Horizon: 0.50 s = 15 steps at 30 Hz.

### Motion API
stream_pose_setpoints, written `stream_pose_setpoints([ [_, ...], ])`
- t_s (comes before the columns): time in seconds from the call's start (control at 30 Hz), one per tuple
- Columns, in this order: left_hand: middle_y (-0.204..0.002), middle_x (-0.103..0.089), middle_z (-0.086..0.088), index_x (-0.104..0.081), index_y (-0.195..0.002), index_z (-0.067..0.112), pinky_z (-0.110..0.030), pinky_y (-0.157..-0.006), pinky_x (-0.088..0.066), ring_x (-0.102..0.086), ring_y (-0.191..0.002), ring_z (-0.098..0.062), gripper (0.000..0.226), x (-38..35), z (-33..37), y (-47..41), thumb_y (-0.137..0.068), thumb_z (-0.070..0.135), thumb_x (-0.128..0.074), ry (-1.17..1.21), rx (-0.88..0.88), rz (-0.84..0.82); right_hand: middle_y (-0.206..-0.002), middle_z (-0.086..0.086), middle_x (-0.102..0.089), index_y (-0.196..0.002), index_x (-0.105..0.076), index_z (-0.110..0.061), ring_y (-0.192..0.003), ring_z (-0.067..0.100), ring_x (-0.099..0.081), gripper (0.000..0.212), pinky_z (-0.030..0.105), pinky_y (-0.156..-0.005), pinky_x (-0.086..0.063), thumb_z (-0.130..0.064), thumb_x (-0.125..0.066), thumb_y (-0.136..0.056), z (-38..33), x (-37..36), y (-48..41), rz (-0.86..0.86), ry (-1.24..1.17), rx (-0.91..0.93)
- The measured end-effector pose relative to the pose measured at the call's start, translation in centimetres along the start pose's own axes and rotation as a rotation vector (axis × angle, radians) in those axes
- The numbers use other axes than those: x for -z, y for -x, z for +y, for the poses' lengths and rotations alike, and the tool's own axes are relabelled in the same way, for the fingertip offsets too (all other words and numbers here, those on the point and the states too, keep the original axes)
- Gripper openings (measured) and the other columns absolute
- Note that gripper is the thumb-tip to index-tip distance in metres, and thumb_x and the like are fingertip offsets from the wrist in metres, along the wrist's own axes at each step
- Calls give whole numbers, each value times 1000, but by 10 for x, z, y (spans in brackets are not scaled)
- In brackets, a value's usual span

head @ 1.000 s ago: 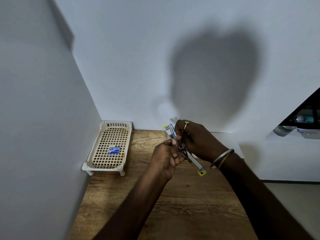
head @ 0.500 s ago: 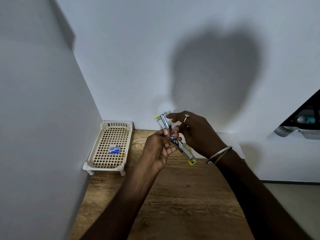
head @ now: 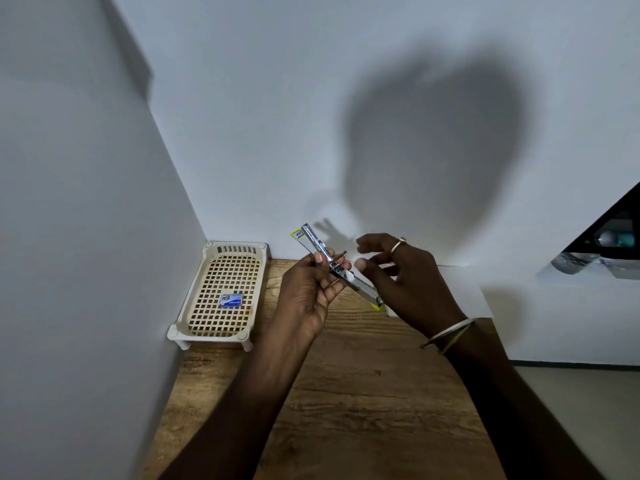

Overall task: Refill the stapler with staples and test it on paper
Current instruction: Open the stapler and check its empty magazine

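Note:
A small silver stapler (head: 334, 265) with yellow ends is swung wide open into a long strip and is held up over the wooden table (head: 346, 393). My left hand (head: 310, 292) grips it at the hinge. Just right of the stapler, my right hand (head: 401, 282) hovers with fingers spread; whether something small is pinched at its thumb I cannot tell. A small blue staple box (head: 231, 301) lies in the cream lattice tray (head: 194, 320). A white paper sheet (head: 450, 292) lies on the table behind my right hand.
White walls close in on the left and the back. The tray stands in the back-left corner. At the far right edge is a dark opening with a plastic bottle (head: 581, 258).
Both hands rose with the stapler and shifted left. My right hand has come off the stapler and its fingers have spread.

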<state>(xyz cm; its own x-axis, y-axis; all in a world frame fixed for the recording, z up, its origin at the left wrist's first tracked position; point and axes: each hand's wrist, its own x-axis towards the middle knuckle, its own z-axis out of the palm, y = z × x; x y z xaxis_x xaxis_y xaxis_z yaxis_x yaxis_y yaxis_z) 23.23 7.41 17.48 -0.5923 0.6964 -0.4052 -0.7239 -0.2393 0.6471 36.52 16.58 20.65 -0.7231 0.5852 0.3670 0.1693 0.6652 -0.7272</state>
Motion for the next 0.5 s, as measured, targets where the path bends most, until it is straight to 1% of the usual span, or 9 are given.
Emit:
stream_pose_setpoints([
  [0.07,-77,-78,-9,-64,-93,4,-29,-53,-61,-77,-71,-19,21,-1,0,0,-105,0,-47,24,-30,4,-100,-16,-72,-115,-69,-30,-88,-3,-69,45,20,-74,-58,-57,-73,-80,1,1,8,-76,32,-81],
  [0.1,-78,-78,-8,-65,-93,5,-29,-54,-61,-77,-71,-18,21,-1,0,-1,-105,1,-48,36,-43,4,-95,-16,-73,-112,-71,-32,-86,-3,-69,45,23,-73,-58,-59,-75,-76,2,1,10,-108,79,-85],
  [0.2,-81,-79,-8,-66,-92,5,-30,-60,-62,-78,-75,-18,18,-1,-4,0,-104,4,-52,67,-65,-8,-82,-9,-74,-98,-77,-28,-77,4,-67,27,36,-72,-56,-46,-81,-78,5,2,12,-97,184,-43],
  [0.23,-83,-79,-8,-66,-93,4,-31,-63,-63,-78,-78,-19,16,-1,-6,-1,-103,5,-53,76,-73,-27,-80,-7,-74,-96,-78,-27,-75,6,-67,22,38,-72,-55,-41,-81,-79,6,2,11,-74,198,-31],
  [0.3,-91,-79,-11,-67,-96,3,-32,-69,-64,-78,-87,-22,10,2,-9,-1,-98,8,-59,80,-100,-92,-75,-5,-73,-91,-79,-26,-71,8,-66,15,37,-70,-54,-38,-80,-81,8,4,9,-33,232,-17],
  [0.37,-99,-78,-13,-70,-97,3,-34,-76,-63,-77,-97,-24,13,8,-11,-4,-88,12,-67,14,-149,-159,-71,-3,-73,-88,-79,-25,-69,9,-64,15,33,-69,-52,-39,-77,-82,12,9,7,-16,256,-29],
  [0.4,-98,-78,-13,-71,-95,4,-37,-80,-62,-76,-99,-25,13,13,-12,-6,-84,11,-71,-33,-177,-184,-70,-1,-72,-87,-79,-24,-69,9,-64,15,32,-69,-50,-38,-77,-82,16,13,7,-26,269,-44],
  [0.47,-83,-77,-8,-72,-88,6,-40,-85,-61,-75,-95,-25,10,27,-11,-11,-78,6,-76,-94,-225,-221,-69,0,-71,-85,-78,-23,-70,8,-62,12,30,-68,-47,-34,-77,-82,25,22,6,-48,275,-85],
  [0.5,-77,-75,-5,-73,-86,8,-41,-86,-61,-75,-92,-23,11,35,-10,-14,-77,4,-78,-122,-241,-242,-70,-2,-71,-86,-79,-24,-71,6,-62,9,24,-68,-45,-32,-78,-81,30,26,7,-48,262,-104],
])
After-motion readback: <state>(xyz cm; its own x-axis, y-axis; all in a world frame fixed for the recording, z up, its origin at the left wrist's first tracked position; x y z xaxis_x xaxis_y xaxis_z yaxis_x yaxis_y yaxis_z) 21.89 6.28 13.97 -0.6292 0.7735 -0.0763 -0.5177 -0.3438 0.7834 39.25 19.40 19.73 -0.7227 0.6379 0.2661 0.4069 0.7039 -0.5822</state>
